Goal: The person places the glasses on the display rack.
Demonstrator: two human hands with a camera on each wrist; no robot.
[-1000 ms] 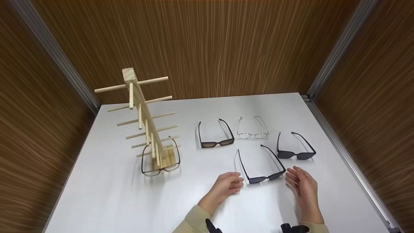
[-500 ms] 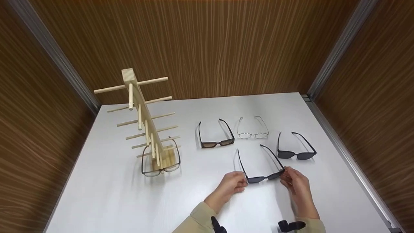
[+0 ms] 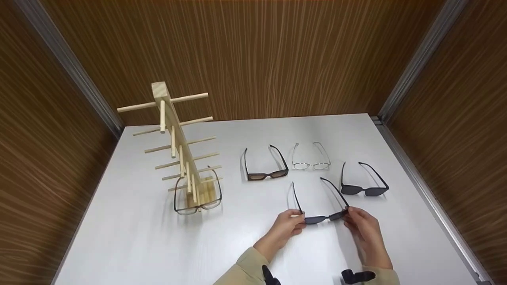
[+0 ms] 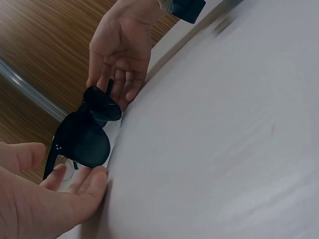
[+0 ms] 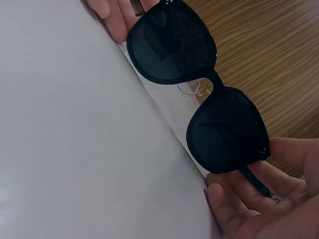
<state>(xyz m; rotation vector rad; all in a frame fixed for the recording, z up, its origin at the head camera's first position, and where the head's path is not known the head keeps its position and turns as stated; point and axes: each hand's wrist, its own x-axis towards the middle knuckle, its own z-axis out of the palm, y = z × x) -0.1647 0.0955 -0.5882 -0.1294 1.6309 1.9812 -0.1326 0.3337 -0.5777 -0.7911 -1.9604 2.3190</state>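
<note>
The head view shows you holding the black-framed sunglasses with rounded dark lenses (image 3: 315, 219) low over the near, right-hand part of the table. Your left hand (image 3: 283, 227) pinches one front corner by the hinge; your right hand (image 3: 366, 227) pinches the other. Whether the arm tips touch the table, you cannot tell from here.

Your grip is only at the corners, so an uneven pull could twist the frame or let one end slip, and fingers straying inward could smear the lenses. The black square sunglasses (image 3: 374, 191) lie near your right side, where a swinging arm of the frame might knock them.

Beyond are brown-lensed dark sunglasses (image 3: 258, 176) and thin silver wire glasses (image 3: 302, 166). To the left, a pale wooden peg rack (image 3: 177, 136) bears clear-lensed, thin brown glasses (image 3: 211, 204) low down. The smooth white tabletop (image 3: 130, 237) is walled by brown wood-grain panels (image 3: 277, 59) with grey metal corner rails (image 3: 421, 59).
</note>
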